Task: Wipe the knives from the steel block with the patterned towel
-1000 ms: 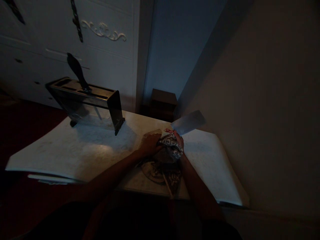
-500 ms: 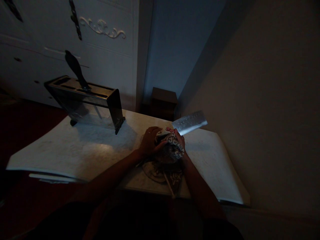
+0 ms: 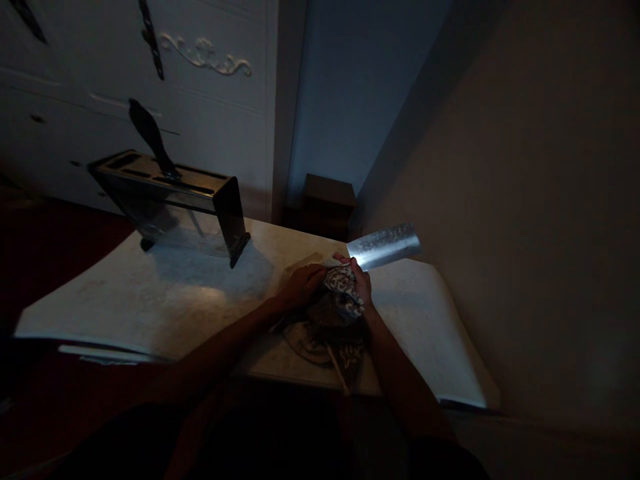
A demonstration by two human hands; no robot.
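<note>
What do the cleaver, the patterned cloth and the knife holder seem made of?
Cleaver: its blade looks like polished metal, likely steel; it throws a bright glare.
Patterned cloth: soft fabric, judging by its bunched folds; fibre unclear.
Knife holder: the slotted top has a metallic sheen; the front panel is see-through, glass or clear plastic.

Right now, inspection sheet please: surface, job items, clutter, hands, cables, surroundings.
Surface: pale mottled tabletop, dimly lit.
Job's things: broad silvery metal cleaver blade, handle hidden; dark-and-white patterned cloth, bunched.
Clutter: black-and-metal slotted knife holder, upright, holding one black-handled knife.
Hands: left hand against the cloth; right hand gripping cloth at the blade's near end.
Cables: nothing seen.
Surroundings: white panelled cabinet; dark brown box; plain wall.
</note>
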